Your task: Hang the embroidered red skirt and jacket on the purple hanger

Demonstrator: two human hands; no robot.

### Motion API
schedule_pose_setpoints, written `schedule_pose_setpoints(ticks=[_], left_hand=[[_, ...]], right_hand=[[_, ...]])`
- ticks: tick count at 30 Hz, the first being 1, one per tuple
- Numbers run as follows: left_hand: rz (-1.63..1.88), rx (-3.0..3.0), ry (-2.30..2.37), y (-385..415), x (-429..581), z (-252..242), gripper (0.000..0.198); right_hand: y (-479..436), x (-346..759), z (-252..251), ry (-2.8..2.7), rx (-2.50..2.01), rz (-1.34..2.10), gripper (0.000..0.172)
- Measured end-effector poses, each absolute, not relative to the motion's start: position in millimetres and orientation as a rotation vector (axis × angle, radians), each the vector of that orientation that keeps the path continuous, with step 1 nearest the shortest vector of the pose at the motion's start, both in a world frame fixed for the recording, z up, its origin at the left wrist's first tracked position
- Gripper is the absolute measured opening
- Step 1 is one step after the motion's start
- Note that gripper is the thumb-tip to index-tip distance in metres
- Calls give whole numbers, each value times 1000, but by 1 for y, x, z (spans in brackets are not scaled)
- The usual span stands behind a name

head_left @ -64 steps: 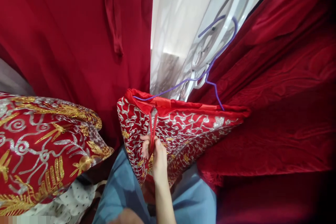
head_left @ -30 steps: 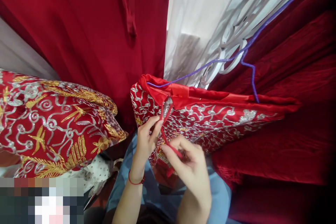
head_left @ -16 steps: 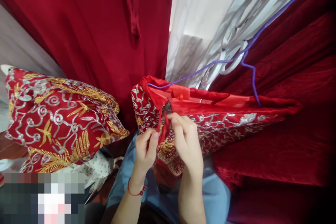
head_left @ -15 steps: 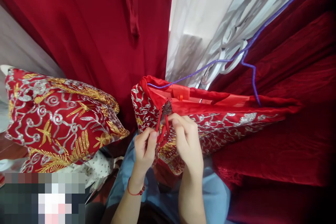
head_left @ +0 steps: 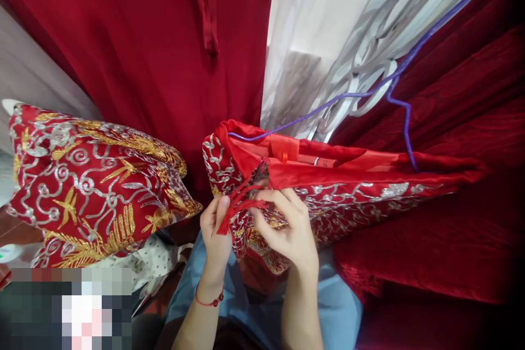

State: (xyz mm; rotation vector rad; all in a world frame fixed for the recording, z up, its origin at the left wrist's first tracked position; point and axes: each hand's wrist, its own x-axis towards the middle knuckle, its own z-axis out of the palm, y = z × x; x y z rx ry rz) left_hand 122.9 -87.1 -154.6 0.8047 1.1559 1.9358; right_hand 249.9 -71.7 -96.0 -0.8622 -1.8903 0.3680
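Observation:
A red skirt-like garment (head_left: 410, 180) with silver and gold embroidery hangs in front of me, its satin waistband (head_left: 344, 169) spread to show the inside. At its opening are red fabric ties (head_left: 241, 205). My left hand (head_left: 215, 221), a red beaded bracelet on its wrist, pinches the ties near their loose ends, left of the opening. My right hand (head_left: 285, 219) has its thumb and curled fingers loosely around the ties close to the waistband. A thin purple cord or wire (head_left: 320, 105) reaches both sides of the waistband.
On the left lies a plump red embroidered cushion (head_left: 94, 180), with white dotted cloth (head_left: 151, 257) below it. Dark red drapes (head_left: 164, 38) hang behind and on the right. A white scrollwork frame (head_left: 373, 65) stands at upper right.
The ties have been drawn out to the left, and their ends now show. My left hand has shifted slightly left, while my right thumb and index finger have spread further apart.

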Motion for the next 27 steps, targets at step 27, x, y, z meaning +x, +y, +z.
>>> schedule_pose_setpoints(ticks=[27], left_hand=[[1625,1729,1267,-81,101,-143,25]], right_hand=[[-71,252,-106,-1839,-994,345,45]])
